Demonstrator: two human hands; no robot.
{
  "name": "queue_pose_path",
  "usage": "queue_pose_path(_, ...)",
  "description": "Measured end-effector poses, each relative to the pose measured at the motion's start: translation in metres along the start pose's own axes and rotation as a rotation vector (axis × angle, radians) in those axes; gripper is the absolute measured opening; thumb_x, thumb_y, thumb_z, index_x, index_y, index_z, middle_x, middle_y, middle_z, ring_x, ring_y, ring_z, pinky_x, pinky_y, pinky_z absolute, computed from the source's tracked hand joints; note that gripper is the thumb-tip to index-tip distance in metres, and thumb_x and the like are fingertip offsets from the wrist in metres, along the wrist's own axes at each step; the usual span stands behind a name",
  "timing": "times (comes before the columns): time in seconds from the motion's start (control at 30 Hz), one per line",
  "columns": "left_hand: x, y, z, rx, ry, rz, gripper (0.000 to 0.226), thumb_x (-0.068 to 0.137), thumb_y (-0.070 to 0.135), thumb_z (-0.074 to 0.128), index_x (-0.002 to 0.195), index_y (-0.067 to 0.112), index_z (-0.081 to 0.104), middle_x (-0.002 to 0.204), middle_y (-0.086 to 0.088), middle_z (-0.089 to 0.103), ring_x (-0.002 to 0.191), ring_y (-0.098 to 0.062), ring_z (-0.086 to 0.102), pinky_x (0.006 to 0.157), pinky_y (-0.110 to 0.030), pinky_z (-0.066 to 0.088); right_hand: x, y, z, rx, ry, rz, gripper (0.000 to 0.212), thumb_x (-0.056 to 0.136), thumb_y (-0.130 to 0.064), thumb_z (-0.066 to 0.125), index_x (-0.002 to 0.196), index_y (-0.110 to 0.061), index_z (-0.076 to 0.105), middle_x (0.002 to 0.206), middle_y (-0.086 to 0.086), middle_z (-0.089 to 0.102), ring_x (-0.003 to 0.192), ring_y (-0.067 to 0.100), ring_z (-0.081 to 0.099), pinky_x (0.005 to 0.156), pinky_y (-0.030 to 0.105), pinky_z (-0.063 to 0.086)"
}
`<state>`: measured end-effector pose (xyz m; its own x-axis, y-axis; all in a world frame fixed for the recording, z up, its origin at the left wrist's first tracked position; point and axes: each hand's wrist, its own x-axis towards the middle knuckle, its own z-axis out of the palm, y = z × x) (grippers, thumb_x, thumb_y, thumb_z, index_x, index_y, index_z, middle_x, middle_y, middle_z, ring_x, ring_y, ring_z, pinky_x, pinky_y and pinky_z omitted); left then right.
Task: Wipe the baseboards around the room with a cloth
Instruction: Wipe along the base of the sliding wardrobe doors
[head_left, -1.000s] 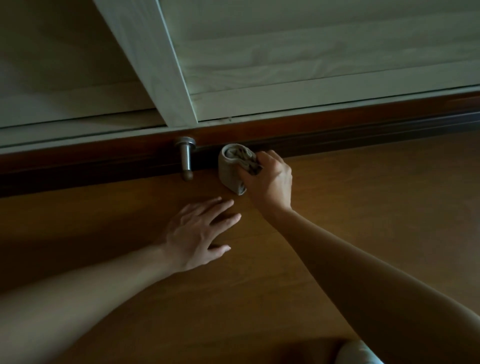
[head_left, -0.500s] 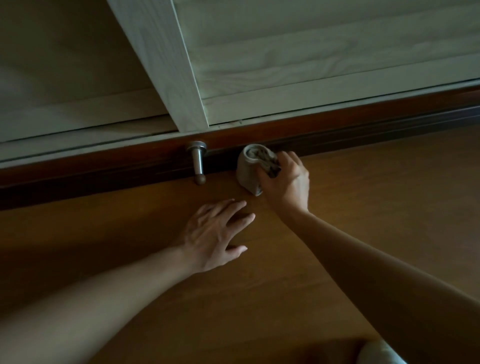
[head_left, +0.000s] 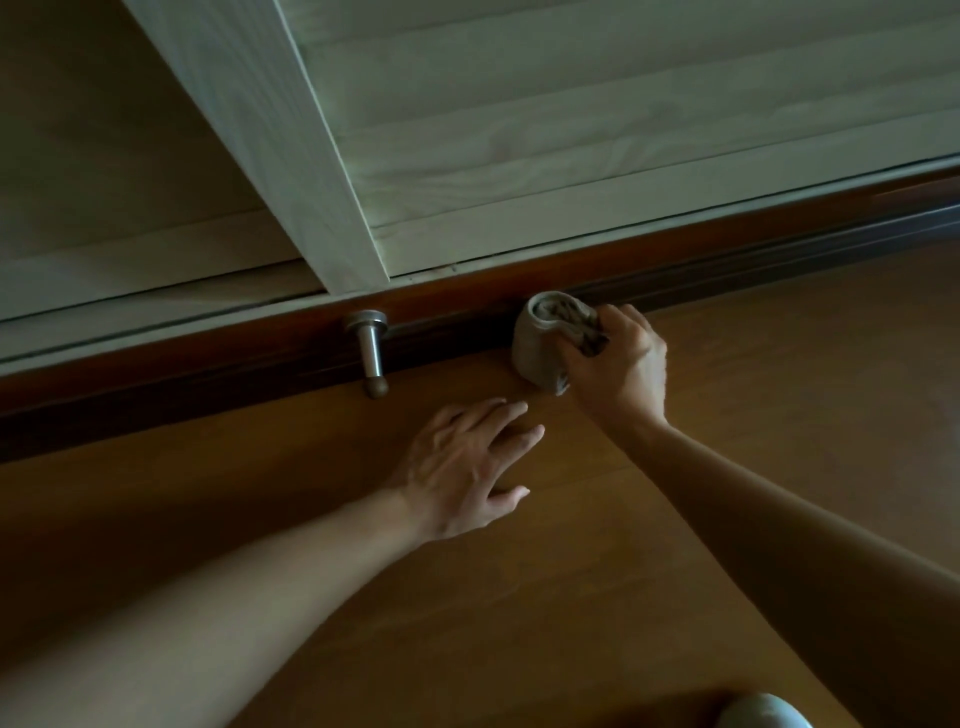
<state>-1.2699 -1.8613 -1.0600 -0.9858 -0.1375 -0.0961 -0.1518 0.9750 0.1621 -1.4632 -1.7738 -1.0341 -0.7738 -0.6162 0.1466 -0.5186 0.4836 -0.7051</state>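
Head view: the right hand grasps a bunched cloth pressed against the baseboard. The left hand rests flat on the floor, fingers relaxed and spread.

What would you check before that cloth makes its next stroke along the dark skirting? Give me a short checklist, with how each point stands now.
1. Grip of the right hand on the bunched grey cloth: ok, fingers curl round it.
2. Cloth against the dark brown wooden baseboard: ok, it seems to touch.
3. Support from the left hand, flat on the brown wooden floor: ok.
4. Silver metal doorstop apart from the cloth, on its left: ok.
5. Dust on the baseboard: cannot tell, too dim.
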Motion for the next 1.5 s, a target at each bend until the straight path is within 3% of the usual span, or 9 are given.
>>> queue_pose_path(0.13, 0.008, -0.002, 0.002, 0.007, -0.032, 0.003, 0.067, 0.090, 0.061, 0.048, 0.149, 0.029, 0.043, 0.156, -0.005, 0.041, 0.142, -0.024, 0.040, 0.111, -0.043, 0.037, 0.019, 0.037, -0.035, -0.072, 0.070, 0.114, 0.020, 0.084, -0.031, 0.077, 0.092, -0.015, 0.067, 0.094, -0.005, 0.056, 0.081, 0.010, 0.051, 0.060, 0.006, 0.028)
queue_pose_path(0.23, 0.008, -0.003, 0.004, 0.010, -0.054, -0.012, 0.068, 0.091, 0.063, 0.037, 0.150, 0.030, 0.043, 0.158, -0.005, 0.040, 0.144, -0.024, 0.039, 0.112, -0.046, 0.036, 0.030, 0.061, -0.052, -0.089, 0.109, 0.202, 0.019, 0.087, -0.031, 0.073, 0.094, -0.017, 0.064, 0.095, -0.003, 0.054, 0.086, 0.014, 0.049, 0.065, 0.021, 0.031)
queue_pose_path(0.33, 0.008, -0.002, 0.007, -0.002, -0.046, -0.021, 0.068, 0.091, 0.063, 0.036, 0.150, 0.029, 0.044, 0.158, -0.004, 0.039, 0.144, -0.023, 0.038, 0.112, -0.046, 0.037, 0.039, 0.078, -0.062, -0.081, 0.156, 0.266, 0.022, 0.090, -0.030, 0.070, 0.101, -0.013, 0.063, 0.098, -0.001, 0.055, 0.093, 0.018, 0.049, 0.077, 0.027, 0.031)
queue_pose_path(0.5, 0.009, -0.001, 0.007, -0.005, -0.058, -0.020, 0.069, 0.091, 0.064, 0.036, 0.151, 0.030, 0.042, 0.159, -0.004, 0.038, 0.145, -0.023, 0.036, 0.113, -0.046, 0.035, 0.049, 0.095, -0.078, -0.003, 0.254, 0.417, 0.025, 0.091, -0.028, 0.065, 0.110, -0.012, 0.063, 0.113, 0.007, 0.064, 0.106, 0.022, 0.056, 0.085, 0.027, 0.035)
queue_pose_path(0.77, 0.010, 0.000, 0.003, 0.025, -0.079, -0.024, 0.070, 0.091, 0.065, 0.033, 0.151, 0.030, 0.041, 0.159, -0.004, 0.037, 0.145, -0.023, 0.037, 0.113, -0.044, 0.032, 0.038, 0.077, -0.065, 0.016, 0.225, 0.389, 0.023, 0.091, -0.025, 0.064, 0.111, -0.012, 0.063, 0.111, 0.006, 0.063, 0.107, 0.021, 0.055, 0.091, 0.032, 0.041)
queue_pose_path(0.9, 0.007, 0.000, 0.002, 0.025, -0.098, -0.019, 0.072, 0.091, 0.066, 0.029, 0.153, 0.031, 0.037, 0.162, -0.003, 0.033, 0.147, -0.023, 0.033, 0.115, -0.044, 0.031, 0.042, 0.079, -0.076, 0.078, 0.336, 0.511, 0.021, 0.090, -0.026, 0.066, 0.107, -0.013, 0.064, 0.113, 0.005, 0.064, 0.107, 0.021, 0.059, 0.092, 0.032, 0.047)
queue_pose_path(1.07, 0.001, -0.002, 0.004, 0.047, -0.063, 0.000, 0.069, 0.091, 0.065, 0.034, 0.150, 0.030, 0.042, 0.157, -0.005, 0.040, 0.143, -0.024, 0.041, 0.111, -0.044, 0.037, 0.022, 0.054, -0.046, -0.007, 0.163, 0.347, 0.022, 0.091, -0.027, 0.067, 0.107, -0.012, 0.064, 0.107, 0.005, 0.064, 0.104, 0.023, 0.058, 0.079, 0.022, 0.033)
queue_pose_path(1.23, -0.002, 0.001, 0.003, 0.022, -0.028, 0.024, 0.068, 0.090, 0.063, 0.042, 0.148, 0.027, 0.044, 0.156, -0.005, 0.042, 0.141, -0.024, 0.044, 0.107, -0.045, 0.044, 0.000, 0.014, -0.004, 0.059, 0.088, 0.184, 0.018, 0.088, -0.027, 0.072, 0.100, -0.014, 0.066, 0.100, -0.002, 0.066, 0.090, 0.013, 0.060, 0.069, 0.019, 0.038)
queue_pose_path(1.5, 0.008, 0.006, 0.010, 0.032, 0.037, 0.072, 0.062, 0.090, 0.057, 0.044, 0.140, 0.022, 0.054, 0.147, -0.004, 0.051, 0.132, -0.025, 0.050, 0.098, -0.044, 0.048, -0.015, -0.012, 0.016, 0.053, 0.078, 0.161, 0.015, 0.086, -0.024, 0.072, 0.091, -0.013, 0.063, 0.094, -0.006, 0.061, 0.084, 0.013, 0.058, 0.069, 0.033, 0.050)
